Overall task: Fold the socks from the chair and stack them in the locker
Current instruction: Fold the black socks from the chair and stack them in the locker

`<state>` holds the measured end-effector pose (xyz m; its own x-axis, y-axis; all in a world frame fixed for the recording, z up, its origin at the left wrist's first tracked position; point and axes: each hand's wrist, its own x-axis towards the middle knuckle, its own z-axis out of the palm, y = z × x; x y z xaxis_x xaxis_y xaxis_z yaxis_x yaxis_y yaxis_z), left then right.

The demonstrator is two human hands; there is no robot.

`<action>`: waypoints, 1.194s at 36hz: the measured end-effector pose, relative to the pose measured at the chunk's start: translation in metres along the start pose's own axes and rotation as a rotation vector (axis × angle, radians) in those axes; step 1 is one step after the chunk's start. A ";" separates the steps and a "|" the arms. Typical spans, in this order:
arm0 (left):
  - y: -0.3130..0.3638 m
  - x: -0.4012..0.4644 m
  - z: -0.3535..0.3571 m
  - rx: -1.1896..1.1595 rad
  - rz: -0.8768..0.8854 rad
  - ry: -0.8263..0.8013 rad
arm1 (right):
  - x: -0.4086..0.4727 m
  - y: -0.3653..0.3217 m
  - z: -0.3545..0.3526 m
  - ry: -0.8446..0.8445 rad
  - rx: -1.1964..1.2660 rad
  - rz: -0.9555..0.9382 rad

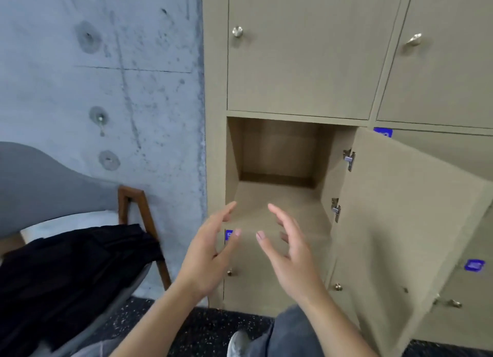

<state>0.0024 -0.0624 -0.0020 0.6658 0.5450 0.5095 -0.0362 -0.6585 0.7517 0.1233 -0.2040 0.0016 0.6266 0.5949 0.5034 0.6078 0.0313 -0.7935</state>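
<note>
Both hands, left hand [210, 255] and right hand [290, 252], hang empty, fingers loosely spread, before the boxy wooden locker [277, 196]. Black cloth [74, 271] lies heaped on the grey chair [40, 186]; single socks are hard to make out.

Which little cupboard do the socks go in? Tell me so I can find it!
Look at the tan wall of lockers right of the grey concrete wall. The one you want is the open locker in the leftmost column, just beyond both hands. Only its door hangs open, swung right; the rest are shut.
</note>
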 end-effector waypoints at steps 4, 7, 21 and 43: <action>-0.030 -0.012 -0.029 0.051 -0.064 0.084 | 0.014 0.007 0.043 -0.113 0.040 -0.032; -0.060 -0.025 -0.051 0.085 -0.137 0.156 | 0.021 0.015 0.080 -0.212 0.057 -0.055; -0.176 -0.038 -0.138 0.334 -0.273 0.228 | 0.064 0.043 0.252 -0.478 0.162 -0.059; -0.263 -0.093 -0.265 0.705 -0.628 0.557 | 0.074 0.040 0.426 -0.827 0.153 -0.129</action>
<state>-0.2474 0.1984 -0.1361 -0.0204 0.9287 0.3703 0.7442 -0.2333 0.6259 -0.0139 0.1836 -0.1381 -0.0373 0.9728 0.2286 0.5403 0.2121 -0.8143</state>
